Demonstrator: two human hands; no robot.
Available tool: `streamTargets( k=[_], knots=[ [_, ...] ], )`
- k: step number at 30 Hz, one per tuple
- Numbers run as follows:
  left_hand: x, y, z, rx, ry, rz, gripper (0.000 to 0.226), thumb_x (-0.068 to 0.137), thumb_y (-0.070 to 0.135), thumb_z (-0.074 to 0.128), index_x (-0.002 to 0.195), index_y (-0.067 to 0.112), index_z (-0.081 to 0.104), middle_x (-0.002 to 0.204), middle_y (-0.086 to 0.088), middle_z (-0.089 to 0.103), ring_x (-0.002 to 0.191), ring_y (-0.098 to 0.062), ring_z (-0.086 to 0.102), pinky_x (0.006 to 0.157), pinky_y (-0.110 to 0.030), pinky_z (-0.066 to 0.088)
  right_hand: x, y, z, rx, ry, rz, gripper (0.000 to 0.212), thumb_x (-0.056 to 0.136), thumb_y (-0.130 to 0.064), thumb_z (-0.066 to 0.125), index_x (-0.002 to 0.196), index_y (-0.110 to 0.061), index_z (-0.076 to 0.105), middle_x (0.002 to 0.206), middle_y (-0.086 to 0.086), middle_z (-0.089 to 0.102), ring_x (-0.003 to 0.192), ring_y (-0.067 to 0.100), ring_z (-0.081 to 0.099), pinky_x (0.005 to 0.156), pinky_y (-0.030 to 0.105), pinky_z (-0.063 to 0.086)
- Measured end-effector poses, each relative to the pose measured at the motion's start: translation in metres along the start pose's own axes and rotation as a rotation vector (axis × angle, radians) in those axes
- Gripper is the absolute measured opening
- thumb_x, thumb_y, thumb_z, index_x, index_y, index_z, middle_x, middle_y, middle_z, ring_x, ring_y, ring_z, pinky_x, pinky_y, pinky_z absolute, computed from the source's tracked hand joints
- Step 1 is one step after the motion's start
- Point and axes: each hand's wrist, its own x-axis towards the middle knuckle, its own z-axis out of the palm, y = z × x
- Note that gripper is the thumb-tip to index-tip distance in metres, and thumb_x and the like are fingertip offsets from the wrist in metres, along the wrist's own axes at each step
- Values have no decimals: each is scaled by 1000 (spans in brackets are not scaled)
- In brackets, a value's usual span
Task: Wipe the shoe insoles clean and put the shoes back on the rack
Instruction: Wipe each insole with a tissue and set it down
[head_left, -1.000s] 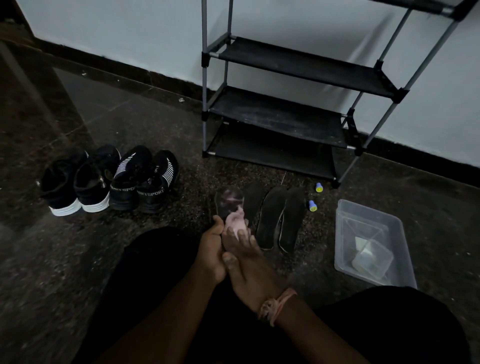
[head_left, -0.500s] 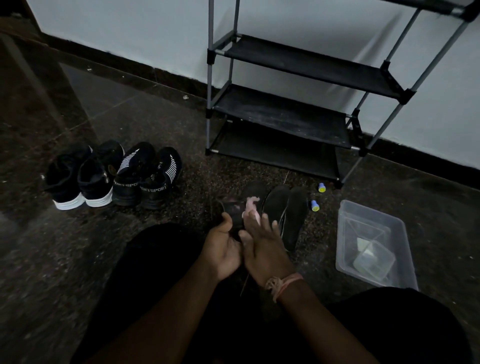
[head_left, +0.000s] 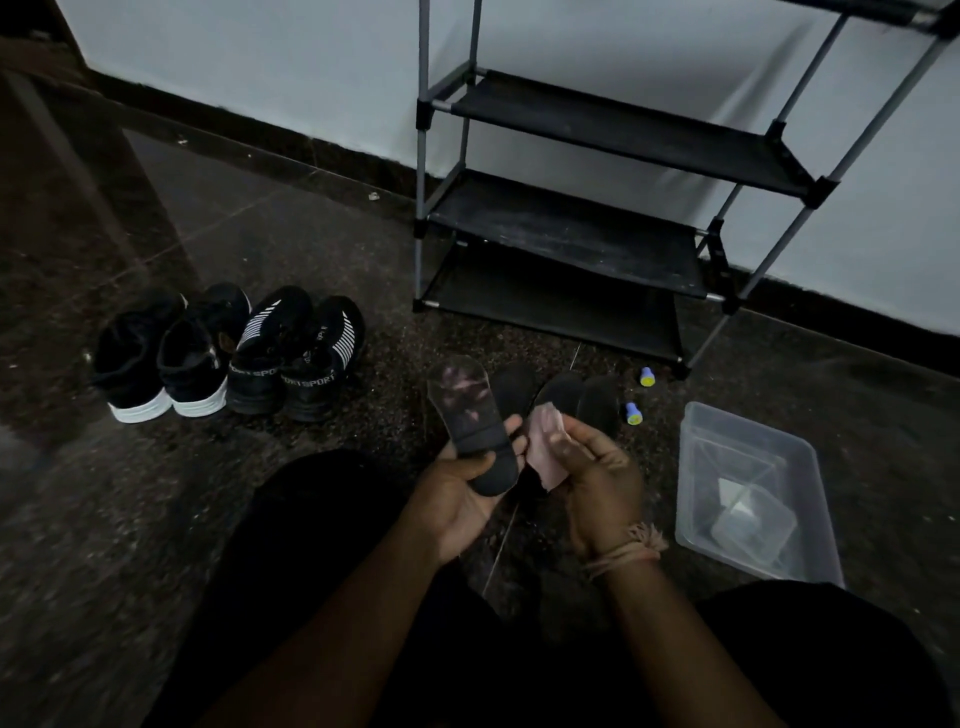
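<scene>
The left hand (head_left: 457, 493) grips an insole (head_left: 470, 421) by its heel, face up for wiping; the right hand (head_left: 597, 483) pinches a pink cloth (head_left: 543, 452) just beside it. Farther, three insoles (head_left: 558, 397) lie on the floor, four shoes (head_left: 228, 353) wait left, and the rack (head_left: 566, 228) stands beyond.

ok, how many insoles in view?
4. One insole is gripped in the left hand; three more lie side by side on the floor beyond the hands, partly hidden.
</scene>
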Motion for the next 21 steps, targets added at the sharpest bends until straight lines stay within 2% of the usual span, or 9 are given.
streamTargets(
  k=[1,3,6,8,11,13,15,18,21],
  knots=[
    [-1,0,1,31,-28,13,61,93,-16,37,149,7,43,145,-16,57,135,-32,53,112,-43,42,-1,-3,0,-59,16,-58,23,91,-2,65,113,-6,69,105,9,76,99,20,72,79,25,57],
    [-1,-1,2,43,-82,31,73,84,-23,35,150,7,42,146,-16,55,136,-32,52,115,-44,39,-2,-9,1,-162,19,-189,28,92,5,62,115,-10,67,105,1,76,100,10,71,81,20,55],
    [-1,-5,1,43,-169,34,83,73,-22,41,150,8,42,149,-15,53,139,-31,49,117,-44,39,-6,-11,2,-306,-47,-316,48,91,14,57,134,-7,55,131,3,63,123,8,60,101,22,50],
    [-3,-4,4,72,-229,20,85,70,-21,42,151,6,41,149,-19,51,138,-33,49,112,-39,44,-9,-6,3,-502,-135,-417,55,94,10,54,145,-8,46,148,2,50,139,10,45,114,26,38],
    [-11,-2,8,93,-320,-18,82,72,-16,46,151,7,43,148,-22,50,136,-33,49,115,-41,38,-15,6,6,-895,-317,-586,69,89,9,49,152,-15,38,156,0,39,146,6,32,118,17,25],
    [-14,4,8,-4,-325,-58,77,71,-3,60,147,2,48,149,-26,48,142,-37,44,121,-48,28,-18,14,9,-1014,-430,-545,81,80,5,46,155,-23,32,154,2,42,143,9,37,116,17,28],
    [-12,13,6,-90,-267,-88,75,77,22,71,145,-2,49,150,-32,43,144,-43,37,123,-51,25,-19,18,11,-1074,-492,-481,84,79,-2,42,157,-29,26,153,4,45,139,16,44,112,19,33],
    [-3,20,2,-132,-133,-153,85,92,68,48,142,-1,53,151,-27,45,146,-41,36,124,-49,24,-25,18,17,-1090,-552,-499,73,84,-6,38,156,-21,30,154,0,42,137,14,43,110,10,29],
    [4,17,0,-99,26,-141,96,87,82,37,135,2,58,145,-23,54,140,-37,45,122,-50,26,-32,18,23,-1059,-613,-564,54,92,-5,44,145,-13,50,147,0,50,135,10,45,111,5,23]
  ],
)
